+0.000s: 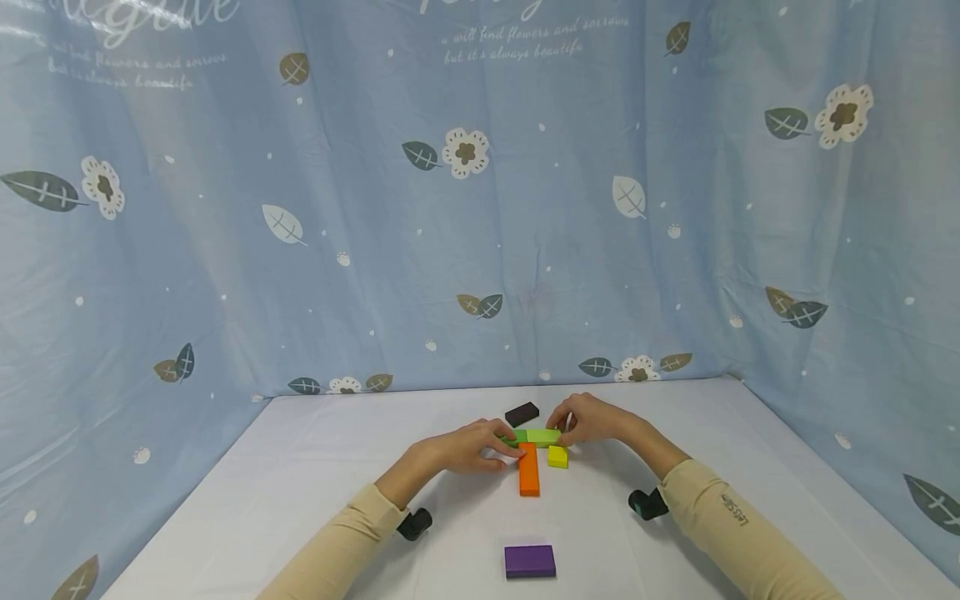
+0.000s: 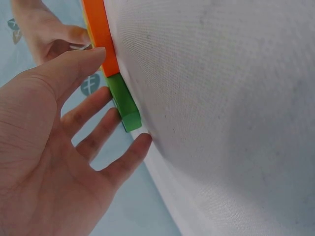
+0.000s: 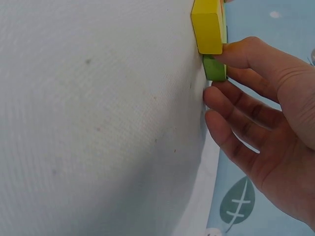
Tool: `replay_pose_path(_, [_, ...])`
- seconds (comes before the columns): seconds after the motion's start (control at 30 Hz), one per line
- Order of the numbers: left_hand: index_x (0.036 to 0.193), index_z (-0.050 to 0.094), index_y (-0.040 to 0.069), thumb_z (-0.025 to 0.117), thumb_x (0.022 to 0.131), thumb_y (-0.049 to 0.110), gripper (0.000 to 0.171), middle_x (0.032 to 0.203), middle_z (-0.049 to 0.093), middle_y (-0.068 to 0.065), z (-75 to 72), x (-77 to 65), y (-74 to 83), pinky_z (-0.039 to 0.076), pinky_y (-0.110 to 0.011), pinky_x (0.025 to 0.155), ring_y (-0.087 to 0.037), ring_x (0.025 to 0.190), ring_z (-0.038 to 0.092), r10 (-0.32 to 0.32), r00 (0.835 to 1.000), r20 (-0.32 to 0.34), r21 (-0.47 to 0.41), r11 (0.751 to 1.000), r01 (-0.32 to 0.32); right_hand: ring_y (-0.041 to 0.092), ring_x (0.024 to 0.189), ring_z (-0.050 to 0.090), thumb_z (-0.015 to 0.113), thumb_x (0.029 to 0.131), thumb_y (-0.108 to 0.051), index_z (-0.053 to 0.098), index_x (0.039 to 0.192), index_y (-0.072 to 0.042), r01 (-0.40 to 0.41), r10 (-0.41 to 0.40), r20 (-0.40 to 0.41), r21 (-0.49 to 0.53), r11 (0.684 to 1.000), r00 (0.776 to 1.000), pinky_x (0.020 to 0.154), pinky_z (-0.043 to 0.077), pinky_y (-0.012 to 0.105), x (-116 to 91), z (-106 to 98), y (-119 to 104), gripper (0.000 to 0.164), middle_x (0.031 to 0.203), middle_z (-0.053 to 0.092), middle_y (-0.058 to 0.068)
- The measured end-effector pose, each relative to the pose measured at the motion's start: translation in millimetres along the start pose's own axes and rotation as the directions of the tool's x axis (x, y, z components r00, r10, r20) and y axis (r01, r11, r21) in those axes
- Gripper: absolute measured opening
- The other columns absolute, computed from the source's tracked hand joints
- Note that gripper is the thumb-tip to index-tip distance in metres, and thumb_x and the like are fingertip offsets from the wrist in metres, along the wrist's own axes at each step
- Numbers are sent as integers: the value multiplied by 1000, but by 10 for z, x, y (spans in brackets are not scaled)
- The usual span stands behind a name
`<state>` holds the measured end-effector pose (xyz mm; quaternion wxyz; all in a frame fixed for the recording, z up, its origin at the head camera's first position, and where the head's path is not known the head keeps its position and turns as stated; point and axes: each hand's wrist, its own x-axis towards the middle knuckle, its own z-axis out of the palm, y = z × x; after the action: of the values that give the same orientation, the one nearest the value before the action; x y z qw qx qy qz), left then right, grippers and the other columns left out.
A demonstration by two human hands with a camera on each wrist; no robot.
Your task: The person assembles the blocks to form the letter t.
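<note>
A dark green block (image 1: 520, 435) and a light green block (image 1: 543, 437) lie end to end in a row across the table. An orange block (image 1: 529, 473) runs from the middle of that row toward me, with a small yellow block (image 1: 557, 457) at its right, by the light green one. My left hand (image 1: 471, 446) holds the dark green block's left part, index finger behind, thumb tip against the orange block (image 2: 102, 34); its other fingers are spread. With thumb and index finger, my right hand (image 1: 588, 417) pinches the light green block's right end (image 3: 214, 69).
A black block (image 1: 522, 414) lies behind the row. Closer to me is a purple block (image 1: 529, 562). Dark devices (image 1: 415, 524) are at both wrists. A blue patterned curtain (image 1: 525, 250) stands around the white table (image 1: 300, 467).
</note>
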<state>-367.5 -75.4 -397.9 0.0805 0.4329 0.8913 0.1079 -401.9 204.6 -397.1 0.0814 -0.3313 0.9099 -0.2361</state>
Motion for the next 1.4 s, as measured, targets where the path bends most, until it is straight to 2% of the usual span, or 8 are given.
replay_pose_path(0.57, [131,64,27,64,96,24,35,137,55,1,2,4,-4,43,-34,106,-16,123,49,-2,1000,-2,-3,1000,2,13,78,61,74,84,-16,74,109,-9,26,-26,11,12,1000,1000,67,52,19,-26,-18,0,26,89,71,-1])
replay_pose_path(1.1, [131,63,29,64,96,25,36,138,54,4,17,7,-4,42,-32,106,-13,123,49,-24,1000,-4,-4,1000,24,16,80,62,75,85,-19,74,111,-9,2,-3,23,17,1000,1000,67,53,19,-24,-23,-2,28,89,70,-1])
replay_pose_path(1.4, [130,64,30,64,95,35,35,137,55,4,17,12,-3,43,-33,106,-13,123,49,-30,1000,-9,-6,1000,30,17,82,62,71,90,-20,73,112,-5,-9,8,-32,-6,1000,999,67,54,20,-8,-36,11,27,91,71,1])
